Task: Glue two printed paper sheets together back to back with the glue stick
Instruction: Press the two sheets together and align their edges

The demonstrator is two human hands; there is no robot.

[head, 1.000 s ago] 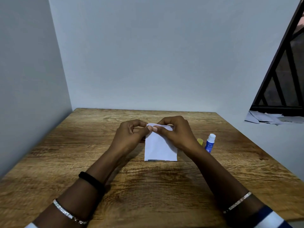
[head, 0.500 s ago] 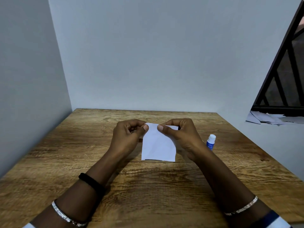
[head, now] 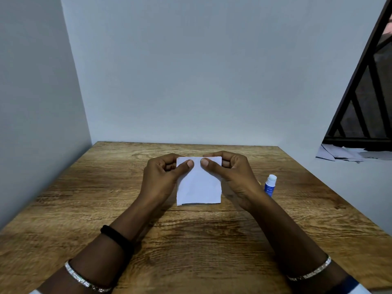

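the left hand and right hand each pinched a top corner of the paper sheets, thumbs on the blank white face and nearly meeting, likely to keep the edges aligned while pressing the glued backs together. the sheets hung over the middle of the table. the glue stick stood upright just beside the right wrist, handy for another pass

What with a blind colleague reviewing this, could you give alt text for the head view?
A person's left hand and right hand pinch the top edge of a white paper between thumbs and curled fingers, over a wooden table. A blue, white-topped glue stick stands on the table right of the right hand.
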